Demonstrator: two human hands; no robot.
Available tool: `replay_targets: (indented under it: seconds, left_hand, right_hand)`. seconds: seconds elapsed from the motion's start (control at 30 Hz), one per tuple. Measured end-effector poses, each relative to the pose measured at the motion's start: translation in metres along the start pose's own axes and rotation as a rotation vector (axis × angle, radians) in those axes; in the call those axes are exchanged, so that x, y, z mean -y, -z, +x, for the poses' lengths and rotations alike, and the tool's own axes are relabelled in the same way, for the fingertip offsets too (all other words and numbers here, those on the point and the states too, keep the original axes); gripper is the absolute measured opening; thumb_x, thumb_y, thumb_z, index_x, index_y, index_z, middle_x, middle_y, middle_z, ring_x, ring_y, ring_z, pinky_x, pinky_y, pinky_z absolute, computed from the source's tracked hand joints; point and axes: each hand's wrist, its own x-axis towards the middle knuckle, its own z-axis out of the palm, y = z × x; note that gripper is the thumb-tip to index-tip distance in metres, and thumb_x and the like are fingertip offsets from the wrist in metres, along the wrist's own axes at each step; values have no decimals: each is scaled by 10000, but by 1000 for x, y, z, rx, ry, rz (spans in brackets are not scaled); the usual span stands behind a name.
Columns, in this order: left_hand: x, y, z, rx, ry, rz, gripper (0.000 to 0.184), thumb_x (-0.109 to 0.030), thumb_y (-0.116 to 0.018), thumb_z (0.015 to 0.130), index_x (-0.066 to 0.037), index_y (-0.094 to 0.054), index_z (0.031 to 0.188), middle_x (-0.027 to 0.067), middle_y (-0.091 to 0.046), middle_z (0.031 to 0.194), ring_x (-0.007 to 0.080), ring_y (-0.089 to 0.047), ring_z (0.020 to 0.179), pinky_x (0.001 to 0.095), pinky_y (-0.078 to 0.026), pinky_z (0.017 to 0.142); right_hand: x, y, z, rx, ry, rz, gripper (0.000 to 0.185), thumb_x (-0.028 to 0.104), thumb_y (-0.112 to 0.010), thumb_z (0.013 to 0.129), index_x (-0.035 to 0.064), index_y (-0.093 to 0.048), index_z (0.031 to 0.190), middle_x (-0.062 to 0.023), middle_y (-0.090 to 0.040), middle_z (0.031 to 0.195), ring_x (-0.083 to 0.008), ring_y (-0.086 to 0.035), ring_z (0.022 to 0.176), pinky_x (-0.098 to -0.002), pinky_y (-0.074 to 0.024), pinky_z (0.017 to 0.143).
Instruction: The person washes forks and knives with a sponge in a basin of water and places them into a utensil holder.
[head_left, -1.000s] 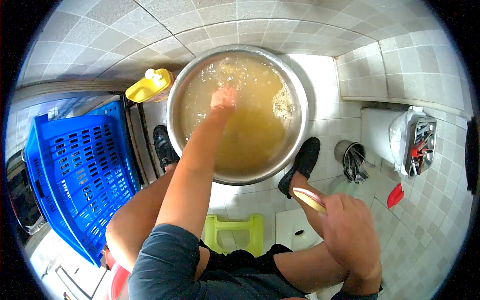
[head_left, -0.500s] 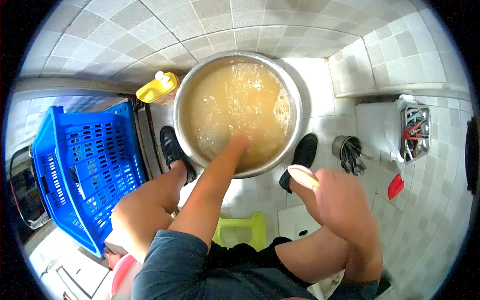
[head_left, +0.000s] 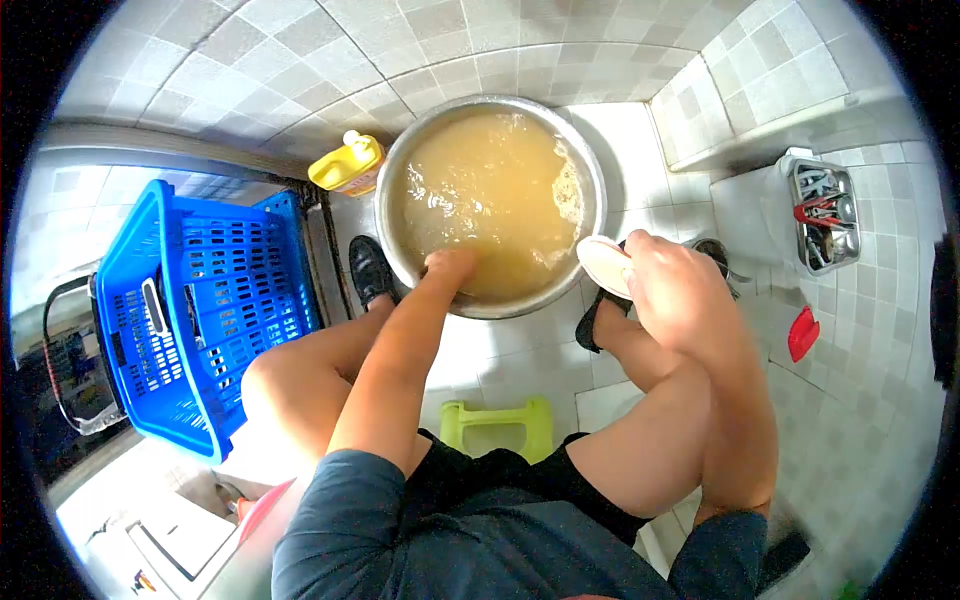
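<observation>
A wide metal basin (head_left: pixel 588 262) of cloudy tan water stands on the floor between the feet. My left hand (head_left: pixel 453 264) is curled at the near side of the water, just inside the rim. Its fingertips dip below the surface, and a small dark bit shows beside the thumb; what it grips is hidden. To the right of the basin, my right hand (head_left: pixel 672 280) is raised, closed around a pale oval scrub brush (head_left: pixel 604 264). Foam floats along the right side of the water.
On the left is a blue plastic basket (head_left: pixel 230 290), near a yellow bottle (head_left: pixel 348 165). A green stool (head_left: pixel 540 428) sits below. At right are a metal tray of utensils (head_left: pixel 826 215), a red object (head_left: pixel 802 334) and a partly hidden metal pot (head_left: pixel 712 252).
My left hand has risen partly out of the water and moved toward the near-left rim. My right hand has lifted the brush up toward the basin's right rim. The view has shifted slightly.
</observation>
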Motion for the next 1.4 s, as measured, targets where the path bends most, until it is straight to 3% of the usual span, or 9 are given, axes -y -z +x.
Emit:
replay_targets:
  seconds: [0.3,0.37,0.47,0.57,0.73,0.93,1.03,1.23,1.4]
  left_hand:
    - [0,66,-68,-463,-166,-218,252,-173,-556,941,-23,-640,1126,134,-735,1007,276,-716,920,397,-559,774]
    - [-8,70,-68,-283,-211,-1093,209,-160,-557,977,-49,-614,1144,154,-701,977,230,-701,816,386,-575,702]
    - [-35,91,-106,-111,-150,-1781,187,-131,-544,982,-48,-594,1141,119,-683,873,204,-647,632,337,-554,570]
    - [-38,78,-100,-73,-197,-2005,174,-144,-546,988,-75,-579,1144,89,-689,858,175,-582,503,289,-495,453]
    - [-57,70,-119,-170,-71,-1807,327,-416,-533,1008,-105,-605,938,19,-574,598,102,-426,377,279,-320,336]
    - [-63,73,-115,-39,88,-1936,430,-491,-476,1018,-100,-554,857,-5,-445,517,128,-362,373,302,-304,355]
    - [-58,70,-108,52,-230,-2085,366,-398,-465,1042,-73,-592,934,-6,-468,562,115,-385,413,287,-318,376]
    - [-66,84,-113,-62,-361,-2046,267,-197,-467,1043,-22,-576,1212,87,-656,900,134,-540,589,273,-452,485]
    - [-67,83,-113,-41,-385,-2218,247,-180,-493,1035,-19,-569,1206,153,-689,1047,187,-630,690,313,-540,579]
  right_hand:
    - [9,-4,23,91,-34,-61,172,125,-566,914,-35,-555,974,-264,-653,907,-456,-619,892,-532,-481,790]
    - [17,-5,29,70,-28,-72,153,93,-555,890,-26,-587,980,-258,-669,920,-440,-643,900,-521,-497,793]
    - [20,-11,40,39,-24,-51,150,80,-543,883,-27,-583,979,-260,-670,924,-443,-642,906,-523,-497,793]
    - [28,-15,44,-5,-13,-11,152,94,-531,894,-36,-545,970,-269,-655,919,-464,-615,908,-540,-477,794]
    - [33,-19,50,-47,13,-19,158,89,-505,881,-35,-547,970,-272,-653,932,-469,-608,918,-548,-467,802]
    - [33,-21,54,-47,18,-91,174,92,-520,870,-35,-587,968,-273,-672,927,-454,-643,908,-541,-488,826]
    - [32,-22,59,-24,-21,-110,174,96,-519,873,-30,-585,973,-272,-671,925,-456,-642,907,-541,-489,831]
    - [32,-25,66,-25,-21,-98,176,112,-522,885,-20,-586,981,-267,-671,923,-452,-644,913,-541,-493,834]
    - [35,-23,69,-24,-45,-74,176,120,-524,892,-13,-589,986,-265,-672,930,-453,-644,926,-544,-498,830]
